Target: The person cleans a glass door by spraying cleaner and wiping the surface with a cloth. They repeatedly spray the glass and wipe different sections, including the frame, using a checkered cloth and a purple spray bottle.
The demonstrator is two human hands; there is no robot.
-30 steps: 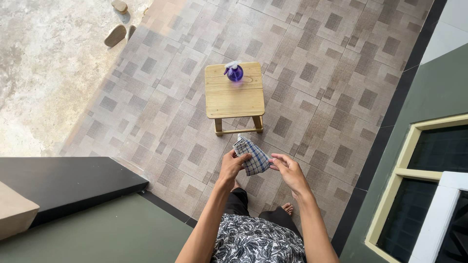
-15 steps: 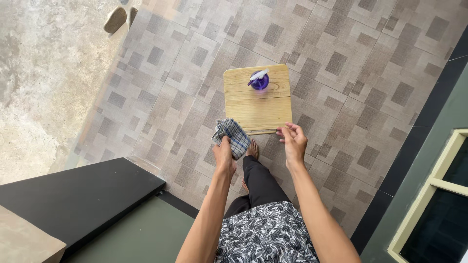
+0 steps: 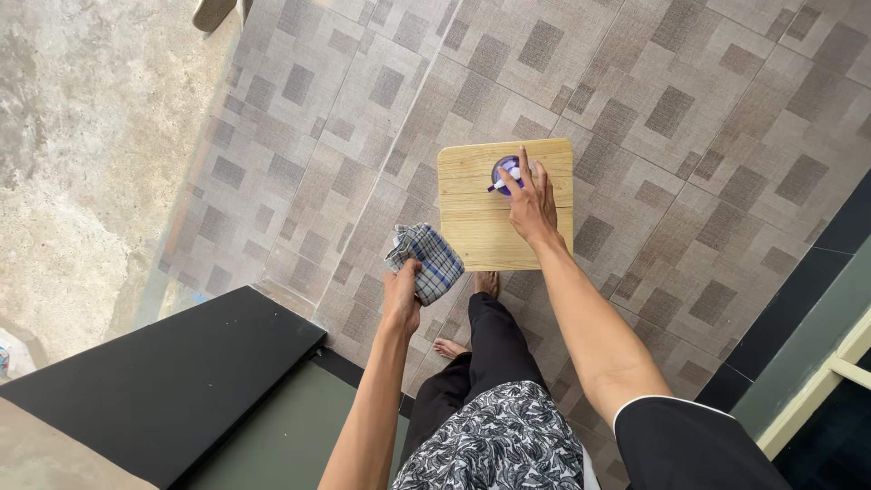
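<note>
While the purple spray bottle (image 3: 506, 174) stands upright on the far half of the small wooden stool (image 3: 481, 236), seen from straight above so its long axis runs toward the camera, its white nozzle points to the lower left; one bottle, one stool and one checked cloth (image 3: 426, 261) are in view. The right hand (image 3: 532, 201) reaches over the stool with fingers spread and half open, fingertips touching the bottle's top without closing round it; the left hand (image 3: 400, 298) is closed, gripping the bunched cloth just beside the stool's near left corner.
</note>
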